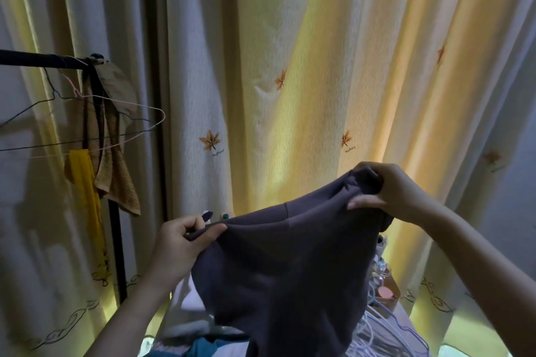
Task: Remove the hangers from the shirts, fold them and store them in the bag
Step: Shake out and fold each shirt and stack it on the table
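**Dark shirt held up in both hands, off the hanger**

Head view:
- Dark purple-grey shirt (284, 264) held in the air in front of the curtain (319, 66), spread between both hands, with its body hanging down toward the bottom edge of the view. No hanger visible in it.
- Left hand (185, 243) pinches the shirt's upper edge between thumb and curled fingers.
- Right hand (394, 194) sits higher than the left. It is clenched round a bunched wad of the shirt fabric, with the thumb under it.
- The edge stretched between the hands slopes up toward the right hand, and a seam shows near its middle.
- Black clothes rack (116, 240) at left. Bare wire hangers (121, 101), dark and pale ones, hang at the end of its top rail, near the corner post.
- Tan cloth (121, 182) is draped over that same rail end. Yellow cloth (84, 182) hangs just beside it, lower.
- A pile of pale hangers (385, 336) lies below the right forearm at lower right, partly hidden by the shirt.
- Blue fabric (208, 348) lies at bottom centre, under the shirt. Cannot tell what it is.
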